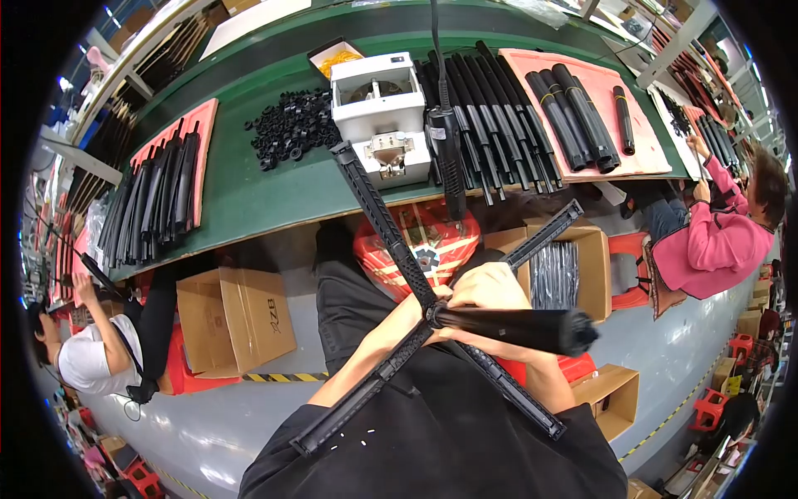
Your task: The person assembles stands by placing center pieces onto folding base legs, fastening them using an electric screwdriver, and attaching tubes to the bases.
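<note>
A black frame with four long slotted arms and a thick black tube spreads out over my lap. At its central joint, my left hand is closed round the frame, partly hidden by the arms. My right hand is closed beside it, just above the thick tube, with its fingers bent against the joint. The tube points to the right, toward its blurred end. Behind my hands is a red seat with light stripes. A black power screwdriver hangs on a cable over the bench edge.
On the green bench stand a white machine, small black parts and black tubes. Cardboard boxes stand on the floor. One co-worker sits at the right, another at the left.
</note>
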The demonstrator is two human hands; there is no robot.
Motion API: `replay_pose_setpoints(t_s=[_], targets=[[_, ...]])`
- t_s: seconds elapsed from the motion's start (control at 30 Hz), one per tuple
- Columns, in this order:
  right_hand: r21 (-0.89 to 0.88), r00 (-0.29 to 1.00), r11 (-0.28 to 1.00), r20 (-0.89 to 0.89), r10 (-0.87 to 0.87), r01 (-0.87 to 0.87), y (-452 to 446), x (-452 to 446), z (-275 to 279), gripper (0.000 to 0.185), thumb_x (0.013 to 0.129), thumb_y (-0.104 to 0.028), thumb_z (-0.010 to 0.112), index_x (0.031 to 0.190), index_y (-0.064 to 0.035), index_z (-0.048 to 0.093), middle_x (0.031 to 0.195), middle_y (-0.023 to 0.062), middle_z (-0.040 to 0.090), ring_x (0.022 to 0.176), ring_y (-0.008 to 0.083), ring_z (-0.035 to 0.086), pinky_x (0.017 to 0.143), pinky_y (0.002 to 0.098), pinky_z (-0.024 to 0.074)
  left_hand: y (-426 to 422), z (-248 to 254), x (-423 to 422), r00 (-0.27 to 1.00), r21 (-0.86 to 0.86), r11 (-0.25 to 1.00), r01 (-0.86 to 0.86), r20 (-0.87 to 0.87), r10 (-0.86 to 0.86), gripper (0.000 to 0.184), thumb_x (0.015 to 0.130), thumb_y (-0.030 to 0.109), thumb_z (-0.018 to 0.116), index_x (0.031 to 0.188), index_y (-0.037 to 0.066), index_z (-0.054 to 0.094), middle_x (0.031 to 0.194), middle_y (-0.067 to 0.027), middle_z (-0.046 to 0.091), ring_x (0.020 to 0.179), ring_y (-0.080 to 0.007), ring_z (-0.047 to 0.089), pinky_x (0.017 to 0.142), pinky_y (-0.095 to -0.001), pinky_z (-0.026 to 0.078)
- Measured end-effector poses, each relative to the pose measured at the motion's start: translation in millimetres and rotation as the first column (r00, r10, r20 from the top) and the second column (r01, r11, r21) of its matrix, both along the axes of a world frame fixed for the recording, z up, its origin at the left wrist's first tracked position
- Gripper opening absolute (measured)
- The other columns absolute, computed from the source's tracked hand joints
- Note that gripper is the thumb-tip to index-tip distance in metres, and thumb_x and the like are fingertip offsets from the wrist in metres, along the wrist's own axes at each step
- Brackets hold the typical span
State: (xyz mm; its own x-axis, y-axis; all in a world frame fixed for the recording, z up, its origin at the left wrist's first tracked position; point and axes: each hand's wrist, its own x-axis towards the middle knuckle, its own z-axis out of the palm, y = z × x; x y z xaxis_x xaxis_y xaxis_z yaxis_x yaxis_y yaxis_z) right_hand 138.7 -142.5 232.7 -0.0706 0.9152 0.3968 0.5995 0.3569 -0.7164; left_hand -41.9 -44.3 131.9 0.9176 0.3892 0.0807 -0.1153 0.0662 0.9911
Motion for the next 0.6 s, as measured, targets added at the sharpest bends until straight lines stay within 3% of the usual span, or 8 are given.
replay_pose_setpoints(t_s=[0.03, 0.23, 0.37, 0.43, 0.47, 0.53, 0.6], targets=[[0.079, 0.996, 0.997, 0.084, -0.026, 0.02, 0.0, -0.4, 1.9, 0.03, 0.084, -0.021, 0.083, 0.104, -0.0029, 0.072, 0.094, 0.0062, 0.067, 0.088, 0.0235, 0.061, 0.081, 0.0399, 0.0478, -1.3, -2.8, -0.6, 0.999, -0.007, 1.0, 0.021, -0.029, -0.021, 0.042, 0.081, 0.009, 0.082, 0.115, 0.001, 0.059, 0.094, -0.0033, 0.06, 0.082, -0.0149, 0.052, 0.075, -0.0306, 0.046], [0.115, 0.957, 0.99, 0.269, -0.11, 0.081, -10.3, -1.7, 1.1, 0.036, 0.081, -0.031, 0.086, 0.101, -0.005, 0.072, 0.086, 0.0028, 0.063, 0.081, 0.0218, 0.056, 0.078, 0.0389, 0.0435, -10.7, -14.3, 5.2, 0.992, 0.005, 1.0, 0.029, -0.125, -0.028, 0.039, 0.079, 0.007, 0.08, 0.111, 0.002, 0.059, 0.09, -0.0021, 0.06, 0.079, -0.014, 0.051, 0.074, -0.03, 0.046], [-0.1, 0.993, 0.988, 0.019, -0.117, 0.118, -22.5, -7.4, 46.4, 0.042, 0.08, -0.031, 0.085, 0.111, -0.0067, 0.072, 0.096, 0.0065, 0.068, 0.083, 0.0244, 0.057, 0.085, 0.0378, 0.0439, -7.1, 8.0, 2.1, 0.999, -0.067, 0.997, 0.033, 0.002, -0.033, 0.037, 0.077, 0.004, 0.077, 0.11, 0.002, 0.06, 0.091, -0.0027, 0.062, 0.079, -0.0145, 0.053, 0.074, -0.0296, 0.046], [-0.108, 0.97, 0.988, -0.207, -0.131, 0.11, -32.3, -1.9, 69.3, 0.044, 0.077, -0.035, 0.089, 0.107, -0.0069, 0.073, 0.09, 0.0065, 0.068, 0.074, 0.0214, 0.054, 0.079, 0.035, 0.0425, -7.4, 11.1, 1.5, 0.999, -0.071, 0.996, 0.048, -0.02, -0.049, 0.037, 0.077, 0.003, 0.077, 0.11, 0.002, 0.06, 0.092, -0.003, 0.062, 0.08, -0.0147, 0.053, 0.074, -0.0295, 0.046], [-0.111, 0.97, 0.988, -0.205, -0.132, 0.111, -37.2, 0.6, 71.4, 0.044, 0.077, -0.035, 0.089, 0.107, -0.0069, 0.073, 0.09, 0.0065, 0.068, 0.074, 0.0214, 0.054, 0.079, 0.035, 0.0425, -7.0, 12.3, 1.7, 0.997, -0.069, 0.996, 0.064, -0.042, -0.067, 0.037, 0.077, 0.003, 0.076, 0.11, 0.002, 0.06, 0.092, -0.0034, 0.062, 0.08, -0.015, 0.054, 0.075, -0.0295, 0.047], [0.058, 0.977, 0.987, -0.164, -0.136, 0.147, -44.5, 3.4, 73.2, 0.043, 0.074, -0.036, 0.091, 0.102, -0.0074, 0.075, 0.079, 0.0037, 0.066, 0.064, 0.0169, 0.049, 0.075, 0.0325, 0.0411, -6.4, 13.1, 2.6, 0.991, -0.064, 0.993, 0.095, -0.085, -0.101, 0.038, 0.076, 0.002, 0.075, 0.11, 0.002, 0.06, 0.094, -0.0041, 0.063, 0.081, -0.0154, 0.055, 0.076, -0.0295, 0.047], [0.076, 0.976, 0.983, -0.158, -0.153, 0.166, -42.6, 0.8, 72.2, 0.042, 0.074, -0.035, 0.092, 0.1, -0.0077, 0.075, 0.076, 0.0023, 0.065, 0.063, 0.0161, 0.048, 0.074, 0.0319, 0.0406, -6.8, 11.0, 4.2, 0.993, -0.067, 0.993, 0.097, -0.065, -0.102, 0.036, 0.077, 0.004, 0.077, 0.11, 0.002, 0.061, 0.094, -0.0049, 0.064, 0.082, -0.016, 0.056, 0.076, -0.0298, 0.047]])
